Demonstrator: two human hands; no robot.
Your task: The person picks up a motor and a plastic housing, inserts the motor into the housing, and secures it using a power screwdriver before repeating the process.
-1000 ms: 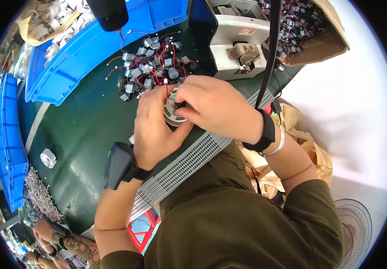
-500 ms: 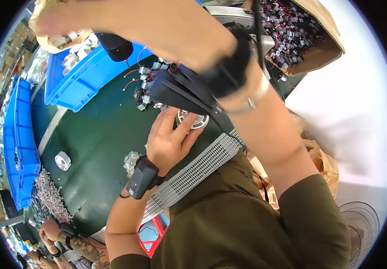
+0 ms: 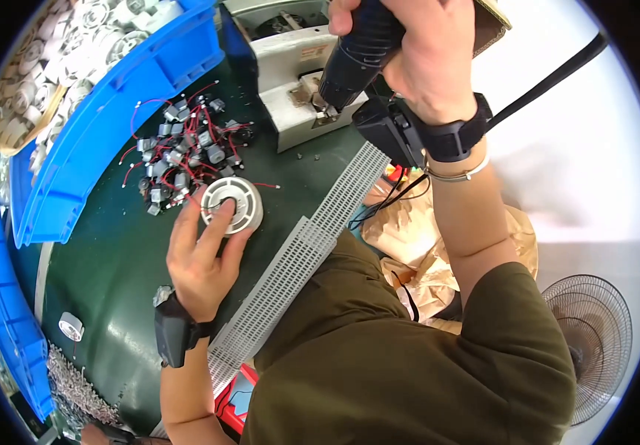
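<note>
Tool (image 3: 357, 63) (blk.) in R hand (image 3: 435, 59), fingers wrapped round it; L hand (image 3: 203, 271) fingers part-spread, holding wht. round part (image 3: 246, 196) on counter (image 3: 134, 297).

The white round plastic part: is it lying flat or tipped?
Lying flat: the white round plastic part shows its spoked face upward, the left hand on it.

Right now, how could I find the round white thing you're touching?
On the green table, find the pile of red-wired grey parts. At that pile's lower-right edge, the left hand touches a round white piece with a slotted face. Unlike the lone white piece farther left, it's being touched.
</note>
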